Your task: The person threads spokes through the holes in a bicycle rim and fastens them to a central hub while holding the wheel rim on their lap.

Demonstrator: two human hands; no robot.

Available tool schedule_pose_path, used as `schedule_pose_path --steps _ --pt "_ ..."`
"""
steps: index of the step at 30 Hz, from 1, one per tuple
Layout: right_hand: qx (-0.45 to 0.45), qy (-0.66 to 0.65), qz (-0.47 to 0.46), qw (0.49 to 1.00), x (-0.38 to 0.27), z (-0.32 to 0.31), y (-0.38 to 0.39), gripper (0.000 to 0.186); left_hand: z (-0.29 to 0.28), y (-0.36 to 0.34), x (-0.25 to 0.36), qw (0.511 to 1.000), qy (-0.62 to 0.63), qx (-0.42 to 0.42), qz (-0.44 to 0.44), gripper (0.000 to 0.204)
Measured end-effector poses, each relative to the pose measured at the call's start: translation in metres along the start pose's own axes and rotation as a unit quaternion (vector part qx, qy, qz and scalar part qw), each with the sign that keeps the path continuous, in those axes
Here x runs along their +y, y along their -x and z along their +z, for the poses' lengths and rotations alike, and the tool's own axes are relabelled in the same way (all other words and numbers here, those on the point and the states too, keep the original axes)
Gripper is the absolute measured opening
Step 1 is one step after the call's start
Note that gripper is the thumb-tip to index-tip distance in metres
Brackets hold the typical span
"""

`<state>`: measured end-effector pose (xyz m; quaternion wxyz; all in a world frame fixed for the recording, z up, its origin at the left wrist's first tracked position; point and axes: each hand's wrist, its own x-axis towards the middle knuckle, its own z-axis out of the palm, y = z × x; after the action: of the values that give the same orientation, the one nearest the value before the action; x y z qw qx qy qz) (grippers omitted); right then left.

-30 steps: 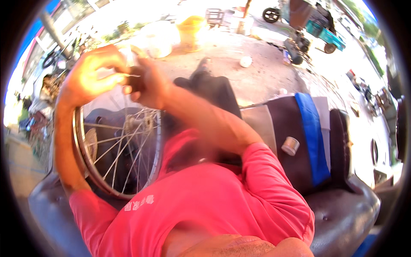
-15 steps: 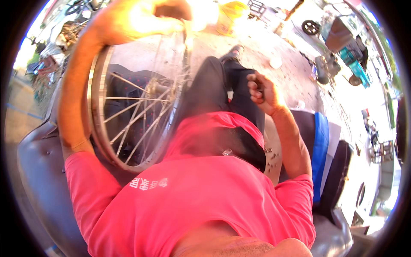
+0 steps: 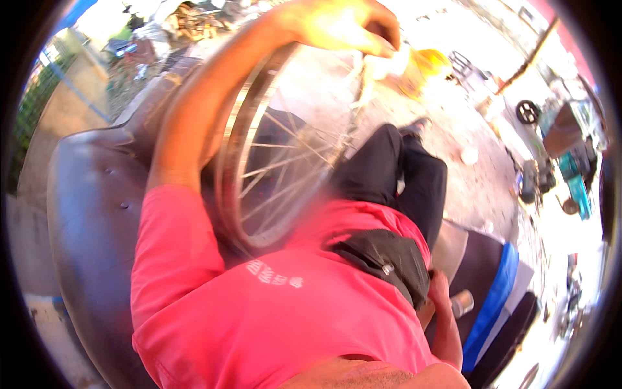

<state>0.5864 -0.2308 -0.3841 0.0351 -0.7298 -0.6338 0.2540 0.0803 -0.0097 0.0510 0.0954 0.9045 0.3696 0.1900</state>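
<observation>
A bare spoked bicycle wheel stands upright at my left side, between my legs and the seat. My left hand is at the far top of its rim, fingers curled round it; strong glare washes out the grip. Down by my right hip is my right hand, against the black waist bag. Its fingers are largely hidden there, so whether it holds anything does not show. A small pale cylindrical container lies on the seat just beside that wrist.
I sit on a dark padded seat. A blue strip runs along the covering at my right. Ahead on the ground is a yellow container. Farther right stand a small black wheel and teal machinery.
My right hand has dropped from in front of my thighs back to the waist bag at my hip. The view has swung left; my left hand still grips the wheel's top.
</observation>
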Motion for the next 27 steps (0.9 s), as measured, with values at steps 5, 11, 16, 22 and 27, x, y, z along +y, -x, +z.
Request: schedule_pose_path --steps 5,11,16,22,27 --pt "-0.058 0.053 0.013 0.997 -0.05 -0.047 -0.01 0.034 0.007 -0.002 -0.041 0.994 0.107 0.024 0.021 0.029" --pt "0.095 -0.116 -0.126 0.981 -0.158 -0.145 -0.06 0.034 0.008 -0.035 -0.061 0.987 0.143 0.056 -0.044 0.025" --pt "0.062 -0.218 -0.318 0.921 -0.361 -0.191 -0.048 0.032 0.001 -0.047 -0.08 0.989 0.105 0.067 -0.077 0.025" --pt "-0.009 -0.447 -0.518 0.729 -0.504 -0.163 -0.074 0.032 0.0 -0.06 -0.08 0.984 0.131 0.078 -0.088 0.024" --pt "-0.119 -0.559 -0.534 0.623 -0.513 -0.147 -0.079 0.019 0.002 -0.058 -0.092 0.984 0.146 0.08 -0.068 0.023"
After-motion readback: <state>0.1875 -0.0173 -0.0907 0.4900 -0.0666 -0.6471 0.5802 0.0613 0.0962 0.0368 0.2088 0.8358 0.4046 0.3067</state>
